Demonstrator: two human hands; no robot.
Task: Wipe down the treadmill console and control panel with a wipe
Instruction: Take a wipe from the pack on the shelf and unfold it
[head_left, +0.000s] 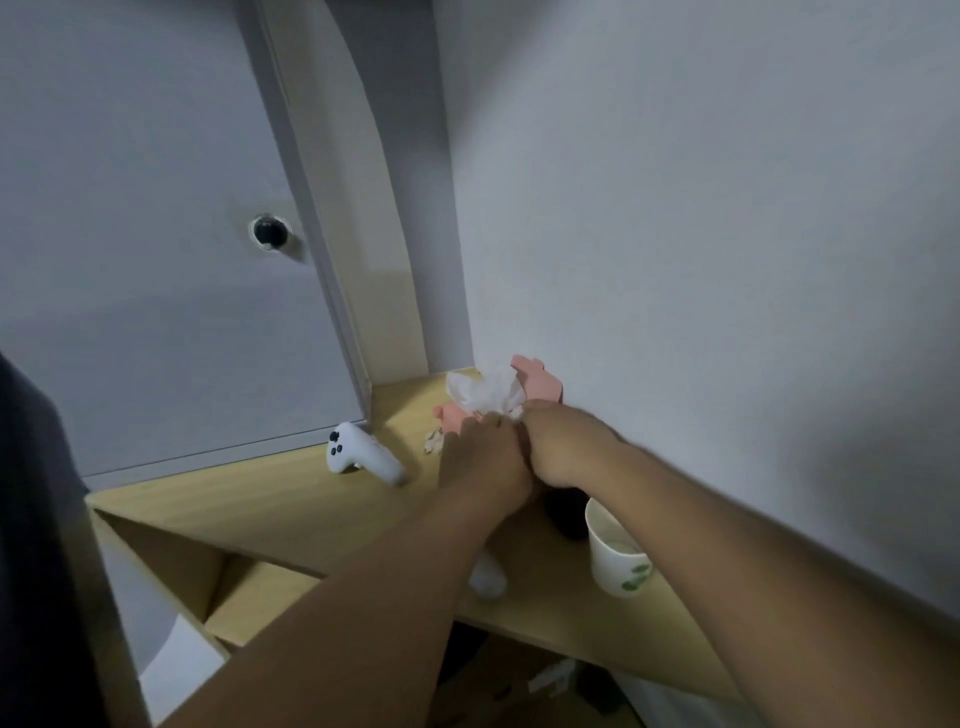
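A pink tissue pack (540, 382) lies on the wooden shelf top (270, 499) in the corner by the wall. A crumpled white wipe (485, 392) sticks up out of it. My left hand (480, 460) rests on the near end of the pack with its fingers curled down over it. My right hand (563, 441) sits close beside the left and pinches the lower edge of the wipe. No treadmill console or control panel is in view.
A white handheld controller (358, 454) lies left of my hands near the door (156, 260). A paper cup (618, 553) stands by the wall under my right forearm, with a dark object (566, 512) behind it. Small paper scraps (432, 443) lie near the pack. Open shelf compartments sit below.
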